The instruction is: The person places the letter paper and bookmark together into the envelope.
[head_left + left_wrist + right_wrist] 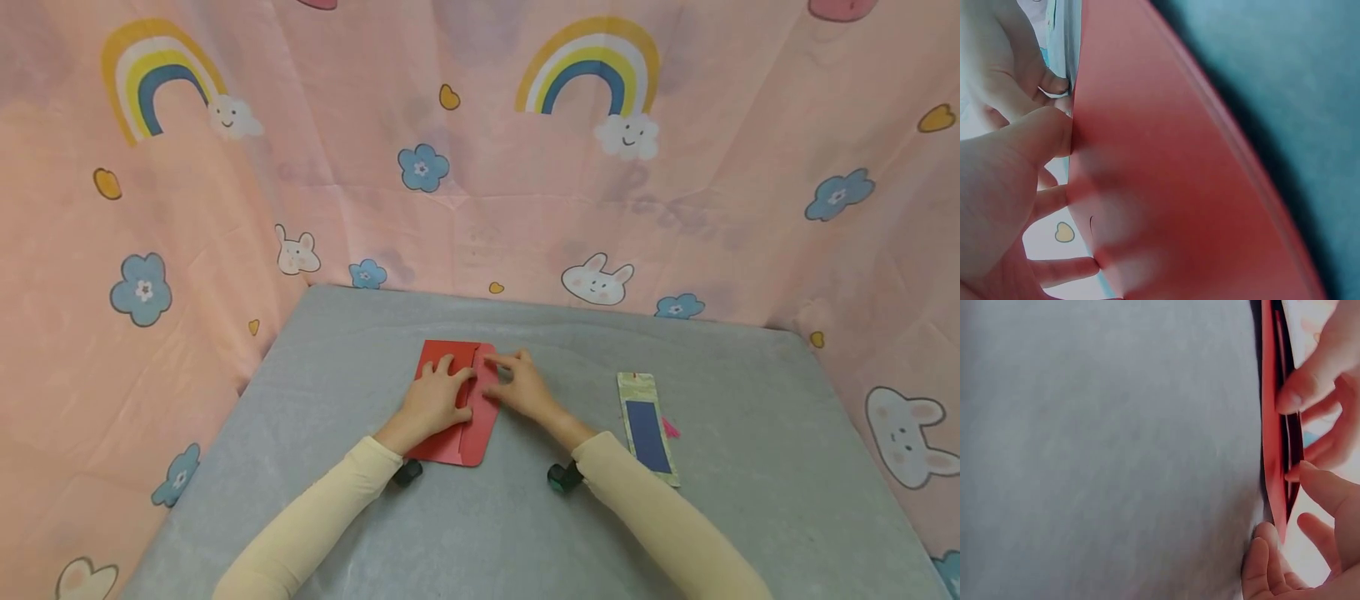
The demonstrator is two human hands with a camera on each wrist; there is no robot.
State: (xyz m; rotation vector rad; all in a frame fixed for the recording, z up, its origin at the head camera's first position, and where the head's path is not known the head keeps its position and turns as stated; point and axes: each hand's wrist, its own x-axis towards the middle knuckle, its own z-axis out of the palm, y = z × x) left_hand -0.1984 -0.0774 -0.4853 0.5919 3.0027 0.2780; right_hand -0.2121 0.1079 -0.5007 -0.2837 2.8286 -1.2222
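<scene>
The left arm, in a cream sleeve point(315, 525), comes up from the bottom left and slants to the middle; the right arm, in a cream sleeve too, comes up from the bottom right and slants the other way; a small black thing point(407, 473) sits under the left wrist, and another one is under the right wrist; the two hands are close to each other, over a red envelope point(442, 352) that lies on the grey table point(315, 375), about in the middle. The left hand point(429, 404) is palm down on the envelope; its fingers are spread wide, bent a little at the tips, and its thumb points to the right, well apart from them; it touches the envelope but does not grip round it. The right hand point(528, 392) comes in from the right side, over the envelope's flap point(480, 429), which is folded out to the right; its pointing finger and thumb reach to the left with a gap between their tips, so they are not pinched together; from the side, a dark slot shows in the envelope near the fingertips. To the right of the right hand, on the table, lies a long patterned card point(648, 437) with a dark blue middle; a pink tassel point(671, 428) is just beside it.
</scene>
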